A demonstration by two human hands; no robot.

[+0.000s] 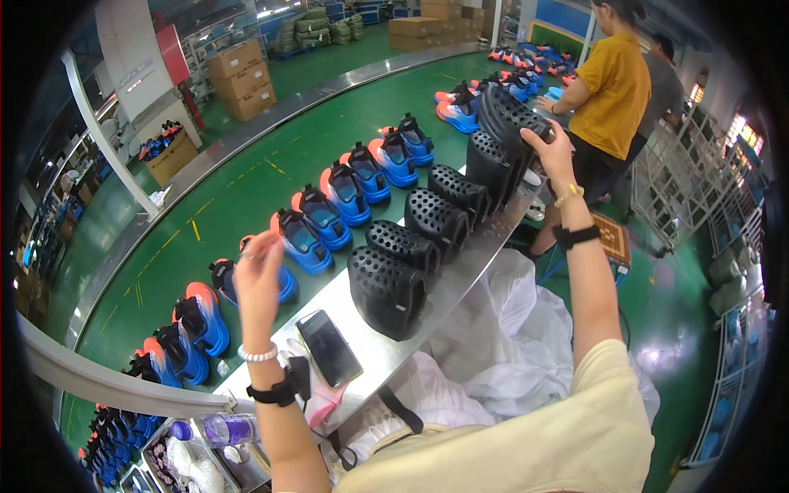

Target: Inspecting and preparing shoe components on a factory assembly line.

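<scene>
My right hand grips the top of the tallest stack of black, hole-punched plastic shoe forms, at the far end of the metal table. Nearer along the table stand more of these rounded forms, nested in several stacks. My left hand hovers over the row of shoes, slightly smeared, its bent fingers apart and nothing visible in them. It partly covers a blue and coral sneaker with a black collar. More such sneakers line the green belt beyond the table.
A phone lies on the metal table near my left forearm. Bottles and trays sit at lower left. White plastic sheeting hangs by my lap. A co-worker in a yellow shirt stands far right, beside a stool.
</scene>
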